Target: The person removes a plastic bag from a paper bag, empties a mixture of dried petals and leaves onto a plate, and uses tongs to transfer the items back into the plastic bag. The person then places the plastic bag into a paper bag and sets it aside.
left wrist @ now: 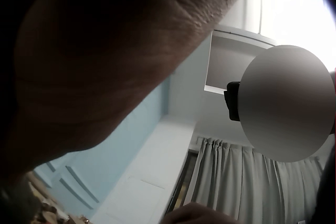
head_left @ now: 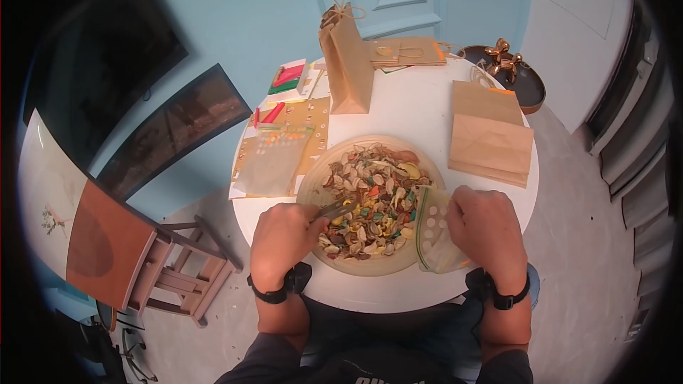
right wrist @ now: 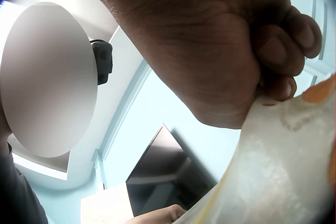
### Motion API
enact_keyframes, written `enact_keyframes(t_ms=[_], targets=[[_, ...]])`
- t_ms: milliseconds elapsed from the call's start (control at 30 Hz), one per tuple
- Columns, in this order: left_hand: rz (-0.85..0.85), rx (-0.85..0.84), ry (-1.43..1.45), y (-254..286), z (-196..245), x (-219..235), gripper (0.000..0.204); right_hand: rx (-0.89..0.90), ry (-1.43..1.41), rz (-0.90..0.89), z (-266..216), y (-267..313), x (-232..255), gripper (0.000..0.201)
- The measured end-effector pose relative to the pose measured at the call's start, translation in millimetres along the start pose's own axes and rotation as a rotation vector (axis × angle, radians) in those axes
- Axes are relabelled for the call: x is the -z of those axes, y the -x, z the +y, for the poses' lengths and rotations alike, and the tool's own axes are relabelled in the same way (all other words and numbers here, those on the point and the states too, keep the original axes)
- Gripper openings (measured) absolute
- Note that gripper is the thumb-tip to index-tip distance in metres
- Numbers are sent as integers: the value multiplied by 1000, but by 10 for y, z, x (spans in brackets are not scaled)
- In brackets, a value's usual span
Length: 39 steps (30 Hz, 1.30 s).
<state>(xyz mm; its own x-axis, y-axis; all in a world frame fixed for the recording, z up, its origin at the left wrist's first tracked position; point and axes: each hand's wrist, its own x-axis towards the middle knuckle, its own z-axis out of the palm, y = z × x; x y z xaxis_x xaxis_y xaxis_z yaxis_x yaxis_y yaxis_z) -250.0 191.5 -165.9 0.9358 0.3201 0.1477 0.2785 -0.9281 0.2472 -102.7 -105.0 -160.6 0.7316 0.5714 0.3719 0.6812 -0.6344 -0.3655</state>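
Note:
A large round shallow bowl [head_left: 308, 203] holds a heap of dried flower potpourri [head_left: 370, 188] in cream, brown, yellow, green and orange. My left hand [head_left: 284, 235] grips a narrow brownish utensil [head_left: 337, 210], its far end over the potpourri; its exact kind cannot be told. At the bowl's right edge, my right hand [head_left: 487, 227] pinches a clear zip bag [head_left: 435, 235] with pale dots and a green zip strip. The bag tilts beside the heap, its zip edge toward the bowl. In the right wrist view, curled fingers [right wrist: 275, 50] hold the bag's translucent film [right wrist: 278, 150].
On the round white table [head_left: 413, 117] stand an upright kraft paper bag [head_left: 348, 64] at the back and folded kraft bags [head_left: 491, 135] at right. Another dotted zip bag [head_left: 274, 160] lies at left, near pink items [head_left: 273, 112]. A wooden chair [head_left: 178, 277] stands at left.

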Motion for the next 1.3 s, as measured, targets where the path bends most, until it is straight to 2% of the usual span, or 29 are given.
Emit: enact_keyframes(t_ms=[300, 400, 533, 633, 667, 767, 867, 967, 1067, 1267, 1300], targets=[[93, -87, 211, 63, 366, 50, 18, 21, -21, 19, 52, 20, -13, 20], [95, -308, 288, 104, 607, -104, 20, 20, -5, 12, 48, 18, -7, 19], [28, -378, 238, 138, 750, -66, 31, 20, 20, 35, 66, 22, 8, 19], [53, -325, 181, 134, 581, -3, 34, 2, 13, 48, 75, 22, 31, 20], [4, -285, 143, 153, 536, 66, 35, -6, 10, 49, 75, 23, 38, 20], [-10, -289, 99, 219, 419, 127, 30, -3, 12, 47, 84, 30, 37, 20], [-124, -342, 31, 301, 368, 80, 29, 0, 16, 48, 84, 36, 21, 20], [-126, -340, -7, 321, 408, 15, 29, -10, 15, 40, 64, 27, 15, 20], [-56, -249, -114, 210, 351, -86, 30, -12, 16, 34, 48, 13, 4, 20], [126, -104, -117, 114, 268, -100, 35, -10, 18, 35, 31, -5, 19, 20], [130, -121, -90, 130, 293, -77, 35, -14, 14, 48, 30, -3, 24, 20]])
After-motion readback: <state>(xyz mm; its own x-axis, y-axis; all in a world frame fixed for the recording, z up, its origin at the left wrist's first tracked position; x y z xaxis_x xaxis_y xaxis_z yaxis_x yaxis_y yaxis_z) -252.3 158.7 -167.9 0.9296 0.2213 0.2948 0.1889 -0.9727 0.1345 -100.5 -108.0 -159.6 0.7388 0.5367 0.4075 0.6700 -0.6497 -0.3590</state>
